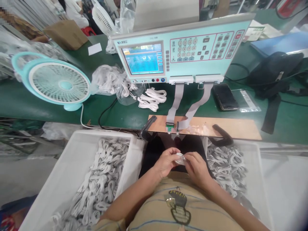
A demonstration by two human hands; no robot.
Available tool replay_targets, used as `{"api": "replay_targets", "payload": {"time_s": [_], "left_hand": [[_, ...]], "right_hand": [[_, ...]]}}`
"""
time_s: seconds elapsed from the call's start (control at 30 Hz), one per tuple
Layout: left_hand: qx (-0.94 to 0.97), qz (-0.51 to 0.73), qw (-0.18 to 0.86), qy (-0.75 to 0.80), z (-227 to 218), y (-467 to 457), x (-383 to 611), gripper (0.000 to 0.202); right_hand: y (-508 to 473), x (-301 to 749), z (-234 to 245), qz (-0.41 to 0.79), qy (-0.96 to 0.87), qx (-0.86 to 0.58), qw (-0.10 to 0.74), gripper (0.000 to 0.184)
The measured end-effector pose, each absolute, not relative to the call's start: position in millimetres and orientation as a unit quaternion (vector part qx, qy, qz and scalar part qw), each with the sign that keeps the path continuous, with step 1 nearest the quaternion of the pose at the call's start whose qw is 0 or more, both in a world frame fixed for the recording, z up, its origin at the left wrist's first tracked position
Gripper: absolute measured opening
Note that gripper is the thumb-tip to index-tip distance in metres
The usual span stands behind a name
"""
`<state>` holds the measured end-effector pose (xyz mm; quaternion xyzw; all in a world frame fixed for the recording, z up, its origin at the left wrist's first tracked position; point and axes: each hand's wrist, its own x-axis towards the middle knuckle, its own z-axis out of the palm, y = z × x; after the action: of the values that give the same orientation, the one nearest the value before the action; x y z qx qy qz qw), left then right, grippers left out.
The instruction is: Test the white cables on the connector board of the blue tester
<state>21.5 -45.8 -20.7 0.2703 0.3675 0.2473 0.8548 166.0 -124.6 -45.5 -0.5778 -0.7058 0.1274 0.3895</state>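
Between my two hands, close to my belly, is a small coiled white cable (pixel 180 158). My left hand (pixel 166 162) pinches it from the left, and my right hand (pixel 196 166) has its fingers closed on the other side. The cable's ends are too small to make out. Just ahead, a green connector board (pixel 169 127) sits at the front edge of a wooden strip (pixel 238 127). Two grey ribbon cables (pixel 177 101) run from there up to the cable tester (pixel 199 69), whose screen (pixel 143 61) is lit.
White bins (pixel 64 170) with many bundled white cables (pixel 103 179) stand on both sides of me. Black clamps (pixel 148 128) hold the wooden strip. On the green bench (pixel 115 115) are a turquoise fan (pixel 60 85), cable bundles (pixel 152 99), a phone (pixel 225 97) and a black bag (pixel 274 72).
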Motion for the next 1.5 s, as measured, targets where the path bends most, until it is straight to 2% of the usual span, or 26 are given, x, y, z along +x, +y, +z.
{"api": "replay_targets", "payload": {"time_s": [0.13, 0.3, 0.5, 0.6, 0.73, 0.83, 1.03, 1.13, 1.3, 1.5], "left_hand": [[0.266, 0.249, 0.859, 0.36, -20.9, -48.6, 17.6, 0.026], [0.34, 0.241, 0.835, 0.359, -22.3, -53.7, 9.6, 0.024], [0.44, 0.236, 0.783, 0.37, -20.4, -33.0, 11.5, 0.03], [0.462, 0.224, 0.778, 0.363, -17.2, -19.3, 14.9, 0.031], [0.426, 0.346, 0.738, 0.394, -24.4, -15.5, 20.4, 0.028], [0.378, 0.416, 0.714, 0.417, -32.1, -17.7, 23.8, 0.027], [0.318, 0.388, 0.766, 0.402, -28.7, -13.7, 24.3, 0.029], [0.37, 0.351, 0.765, 0.394, -26.8, -7.1, 19.0, 0.029], [0.581, 0.263, 0.693, 0.336, -22.6, 8.6, 5.7, 0.025], [0.625, 0.358, 0.599, 0.35, -19.0, 12.2, 8.5, 0.027]], "right_hand": [[-122.6, 161.0, -40.6, 0.149, -0.69, -0.579, 0.408, 0.01], [-118.4, 162.5, -36.9, 0.247, -0.586, -0.605, 0.479, 0.014], [-99.7, 165.9, -32.8, 0.153, -0.67, -0.597, 0.415, 0.013], [-85.3, 164.2, -30.5, 0.133, -0.664, -0.598, 0.429, 0.017], [-67.2, 158.2, -31.3, 0.273, -0.544, -0.601, 0.518, 0.022], [-57.3, 152.2, -30.9, 0.361, -0.459, -0.596, 0.551, 0.028], [-47.8, 145.9, -21.8, 0.395, -0.404, -0.6, 0.566, 0.029], [-47.4, 145.1, -16.8, 0.422, -0.378, -0.588, 0.578, 0.028], [-45.9, 141.7, -9.8, 0.485, -0.304, -0.563, 0.595, 0.03], [-43.1, 140.9, -12.4, 0.508, -0.282, -0.545, 0.604, 0.029]]}}
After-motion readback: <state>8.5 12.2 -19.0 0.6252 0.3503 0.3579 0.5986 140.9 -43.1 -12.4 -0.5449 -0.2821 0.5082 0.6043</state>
